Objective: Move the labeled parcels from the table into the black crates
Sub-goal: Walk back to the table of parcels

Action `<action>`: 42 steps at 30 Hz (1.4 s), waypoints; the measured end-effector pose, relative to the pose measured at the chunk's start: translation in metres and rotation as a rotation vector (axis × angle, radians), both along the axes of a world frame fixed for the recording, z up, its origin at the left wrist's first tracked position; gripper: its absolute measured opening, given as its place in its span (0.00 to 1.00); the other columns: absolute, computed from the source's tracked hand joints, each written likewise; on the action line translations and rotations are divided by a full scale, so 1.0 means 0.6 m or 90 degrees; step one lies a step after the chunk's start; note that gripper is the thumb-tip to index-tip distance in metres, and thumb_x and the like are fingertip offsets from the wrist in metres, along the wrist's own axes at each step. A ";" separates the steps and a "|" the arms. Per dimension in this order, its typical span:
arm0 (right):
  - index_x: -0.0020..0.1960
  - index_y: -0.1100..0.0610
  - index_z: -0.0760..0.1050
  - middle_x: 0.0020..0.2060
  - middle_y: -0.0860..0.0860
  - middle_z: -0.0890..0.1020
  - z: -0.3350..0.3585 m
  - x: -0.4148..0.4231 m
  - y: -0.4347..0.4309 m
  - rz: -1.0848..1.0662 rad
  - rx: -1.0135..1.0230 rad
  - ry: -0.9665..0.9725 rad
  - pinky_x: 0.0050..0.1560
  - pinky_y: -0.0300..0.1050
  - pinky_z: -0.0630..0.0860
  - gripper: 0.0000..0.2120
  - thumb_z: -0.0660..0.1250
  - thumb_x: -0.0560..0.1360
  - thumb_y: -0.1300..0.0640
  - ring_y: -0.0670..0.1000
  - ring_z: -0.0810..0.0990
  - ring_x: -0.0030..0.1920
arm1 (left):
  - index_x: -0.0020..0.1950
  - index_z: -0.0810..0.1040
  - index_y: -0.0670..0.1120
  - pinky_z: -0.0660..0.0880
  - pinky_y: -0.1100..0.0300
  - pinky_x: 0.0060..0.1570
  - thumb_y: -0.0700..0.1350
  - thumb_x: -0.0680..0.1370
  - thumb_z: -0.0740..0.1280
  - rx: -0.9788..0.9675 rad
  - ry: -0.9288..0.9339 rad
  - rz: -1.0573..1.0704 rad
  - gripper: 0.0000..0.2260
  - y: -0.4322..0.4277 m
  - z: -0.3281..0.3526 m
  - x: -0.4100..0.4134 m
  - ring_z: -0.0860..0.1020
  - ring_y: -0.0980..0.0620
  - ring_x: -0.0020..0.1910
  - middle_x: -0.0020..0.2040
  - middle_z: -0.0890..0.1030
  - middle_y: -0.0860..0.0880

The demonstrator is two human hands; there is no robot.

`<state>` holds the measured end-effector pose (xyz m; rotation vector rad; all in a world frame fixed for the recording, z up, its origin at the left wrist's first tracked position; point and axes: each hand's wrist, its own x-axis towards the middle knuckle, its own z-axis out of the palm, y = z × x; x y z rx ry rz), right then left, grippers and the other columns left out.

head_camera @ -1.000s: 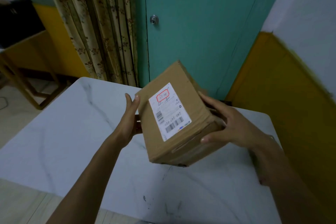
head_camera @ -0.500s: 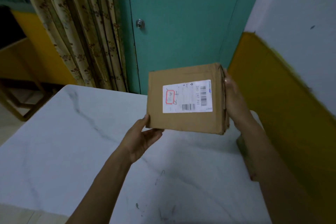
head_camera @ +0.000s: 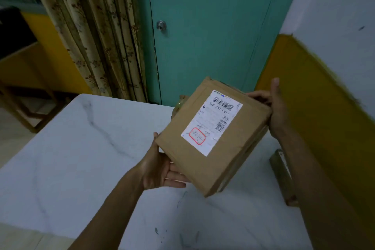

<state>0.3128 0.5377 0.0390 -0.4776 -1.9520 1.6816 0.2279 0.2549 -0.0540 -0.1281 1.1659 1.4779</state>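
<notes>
A: How is it held?
B: On the left hand (head_camera: 157, 168) the fingers (head_camera: 176, 180) lie straight under the near-left corner of the parcel (head_camera: 229, 148), thumb against its edge. On the right hand (head_camera: 277, 113) they curl round the far-right corner, thumb raised.
A: Where's the parcel?
B: Tilted in the air above the right side of the marbled counter (head_camera: 81, 158), label (head_camera: 212, 123) up. Another brown box (head_camera: 281, 176) lies at the counter's right edge.
</notes>
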 end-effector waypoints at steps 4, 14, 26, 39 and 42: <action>0.24 0.52 0.76 0.23 0.45 0.77 0.016 -0.030 0.007 -0.200 -0.097 0.115 0.37 0.37 0.73 0.34 0.49 0.81 0.40 0.42 0.76 0.27 | 0.62 0.79 0.41 0.80 0.45 0.50 0.68 0.73 0.52 0.099 -0.048 -0.037 0.37 0.012 0.002 0.017 0.78 0.34 0.58 0.61 0.77 0.33; 0.73 0.46 0.65 0.60 0.51 0.80 -0.015 -0.063 -0.054 0.022 -0.079 -0.069 0.58 0.58 0.78 0.28 0.67 0.76 0.45 0.54 0.81 0.57 | 0.66 0.75 0.46 0.82 0.52 0.39 0.52 0.82 0.56 0.199 -0.012 0.189 0.18 0.050 0.017 0.028 0.81 0.37 0.55 0.59 0.80 0.37; 0.67 0.48 0.68 0.53 0.44 0.84 -0.011 -0.067 -0.092 0.059 -0.092 0.025 0.45 0.46 0.82 0.41 0.80 0.58 0.50 0.47 0.84 0.50 | 0.68 0.70 0.53 0.80 0.58 0.41 0.50 0.67 0.74 0.153 0.339 0.271 0.30 0.046 0.076 -0.003 0.83 0.50 0.50 0.59 0.80 0.50; 0.67 0.45 0.65 0.54 0.41 0.81 0.023 -0.064 -0.103 0.090 -0.070 0.055 0.40 0.35 0.79 0.35 0.77 0.64 0.52 0.41 0.83 0.49 | 0.65 0.73 0.54 0.80 0.58 0.40 0.50 0.66 0.74 0.172 0.319 0.292 0.28 0.040 0.098 0.001 0.83 0.47 0.52 0.57 0.82 0.50; 0.67 0.45 0.65 0.54 0.41 0.81 0.023 -0.059 -0.101 0.098 -0.064 0.056 0.40 0.34 0.79 0.35 0.76 0.65 0.52 0.40 0.83 0.49 | 0.65 0.73 0.54 0.80 0.58 0.39 0.49 0.67 0.73 0.176 0.308 0.300 0.27 0.043 0.097 0.009 0.83 0.47 0.52 0.58 0.82 0.49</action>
